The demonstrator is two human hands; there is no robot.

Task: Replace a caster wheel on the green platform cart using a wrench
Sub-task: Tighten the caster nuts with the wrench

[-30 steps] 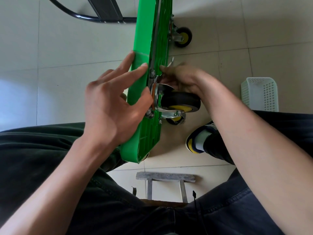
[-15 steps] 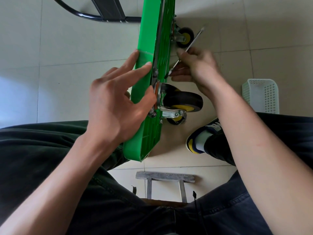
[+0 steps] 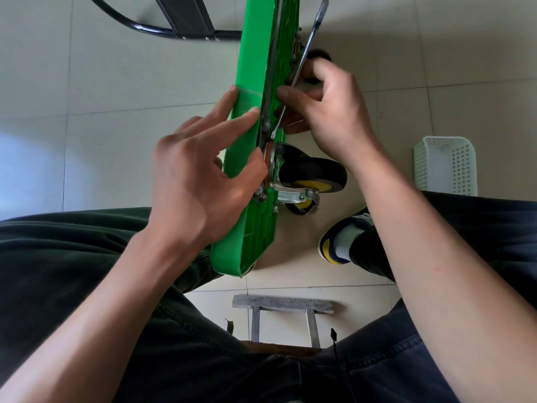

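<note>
The green cart (image 3: 250,146) stands on edge. Left hand (image 3: 200,181) braces it with splayed fingers beside the black-and-yellow caster (image 3: 312,177). Right hand's (image 3: 328,112) grip is closed on the steel wrench (image 3: 302,59).

Pale tiled floor (image 3: 116,82) all round. White plastic basket (image 3: 446,165) at right, upright on tiles. Grey wooden stool (image 3: 283,305) low in middle, between dark trousers (image 3: 72,257). Sneaker (image 3: 340,242), white sock, near basket.
</note>
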